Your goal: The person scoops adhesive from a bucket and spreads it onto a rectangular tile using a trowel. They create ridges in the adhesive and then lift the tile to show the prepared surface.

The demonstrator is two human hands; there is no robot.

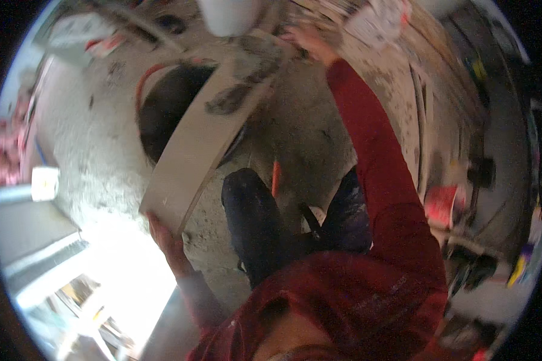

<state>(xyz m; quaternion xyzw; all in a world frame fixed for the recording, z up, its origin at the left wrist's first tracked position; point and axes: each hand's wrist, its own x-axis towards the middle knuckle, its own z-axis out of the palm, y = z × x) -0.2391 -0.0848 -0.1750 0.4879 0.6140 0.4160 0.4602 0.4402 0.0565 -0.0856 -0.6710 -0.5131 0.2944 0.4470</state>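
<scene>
A long pale slab (183,141), which looks like a tile, slants from near left to far right in front of me. Wet grey mortar (230,99) lies in patches on its far half. My left hand (165,234) is closed on the slab's near end, its thumb along the edge. At the far end, my right hand (312,42) reaches out with its fingers at the slab's corner; they appear to grip it, though they are blurred. Beneath the slab is a dark round tub (168,108) with an orange-red rim, partly hidden by it.
Beyond the slab stands a white bucket (229,15). Long boards (427,108) and a pale bag (379,21) lie to the right. A red container (444,204) is at my right. An orange handle (276,177) shows between my knees. Bright light falls on the floor at left.
</scene>
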